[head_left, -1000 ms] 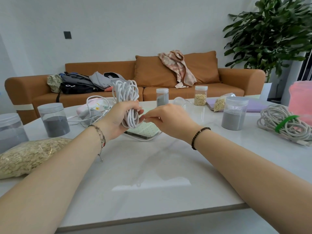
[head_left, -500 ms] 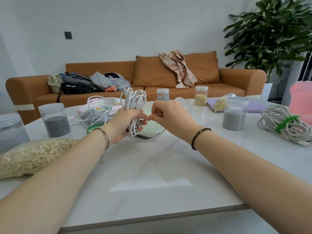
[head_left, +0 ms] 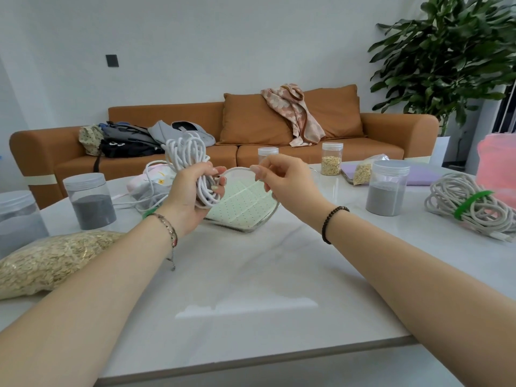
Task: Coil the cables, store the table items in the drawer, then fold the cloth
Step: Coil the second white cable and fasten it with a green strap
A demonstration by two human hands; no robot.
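Pulled rightward since the earlier frame: right hand (head_left: 282,180), grip pinching the loose tail (head_left: 237,169). Left hand (head_left: 192,196) grip clenched round the white cable bundle (head_left: 185,152), held above the table (head_left: 251,275), mid-way across. Coiling step; next, probably winding that tail round the bundle, kept taut.

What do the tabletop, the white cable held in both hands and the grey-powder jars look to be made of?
Tabletop: seemingly polished marble or a stone-look slab; faint grey veining, glossy reflection.
White cable: probably a matte, rubbery plastic sheath; bends in soft loops, no shine.
Grey-powder jars: likely clear plastic with frosted lids; powder shows through the walls.
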